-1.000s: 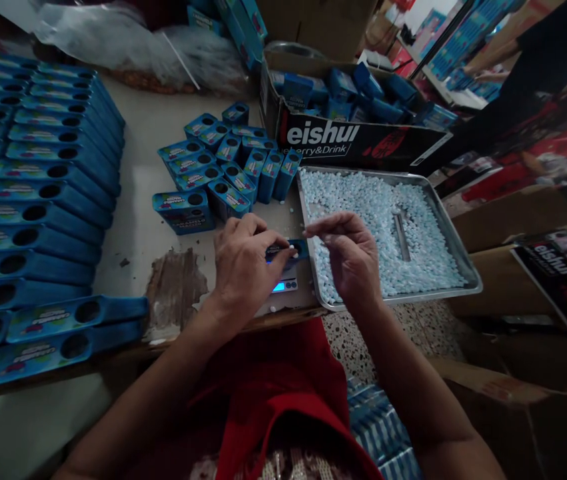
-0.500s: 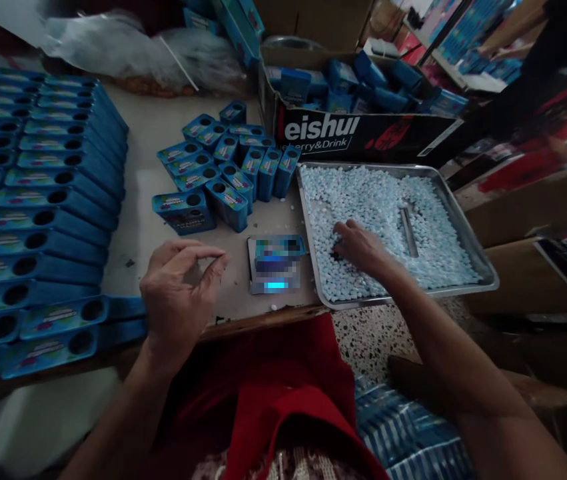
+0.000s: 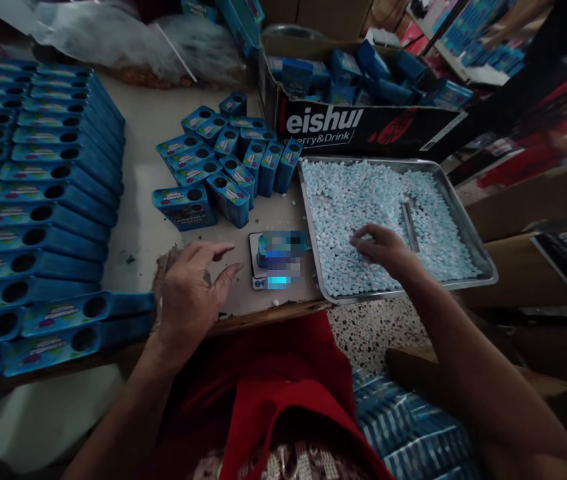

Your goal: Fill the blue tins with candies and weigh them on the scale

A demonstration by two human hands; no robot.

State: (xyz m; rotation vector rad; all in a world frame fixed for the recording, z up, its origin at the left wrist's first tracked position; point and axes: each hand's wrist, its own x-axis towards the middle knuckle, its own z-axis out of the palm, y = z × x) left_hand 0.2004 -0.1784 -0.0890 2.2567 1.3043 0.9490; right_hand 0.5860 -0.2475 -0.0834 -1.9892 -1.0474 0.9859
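Your right hand [image 3: 383,247] rests in the metal tray [image 3: 478,257], fingertips curled down into the layer of small pale blue tablets [image 3: 363,193]. The fingers are bunched narrow on the tablets; whether any are actually pinched between them cannot be told.

Your left hand [image 3: 190,293] hovers over the near edge of the worktop [image 3: 138,227], palm down, fingers spread wide and holding nothing. It sits just beside the small scale [image 3: 276,277], not touching it.

The scale stands between your two hands, close against the left wall of the tray. Its display glows blue. A small blue box [image 3: 280,245] lies on the weighing platform; the area is blurred, so finer detail cannot be read.

Behind the scale, a cluster of open blue boxes [image 3: 228,160] stands on the worktop, round holes facing up. Two of them sit apart at the near left of the cluster.

Along the left side of the worktop, long blue cartons [image 3: 38,213] lie in stacked rows, each with a round hole.

Behind the tray, a cardboard box [image 3: 363,127] holds more blue boxes piled loosely. Clear plastic bags [image 3: 113,33] lie at the far edge of the worktop.
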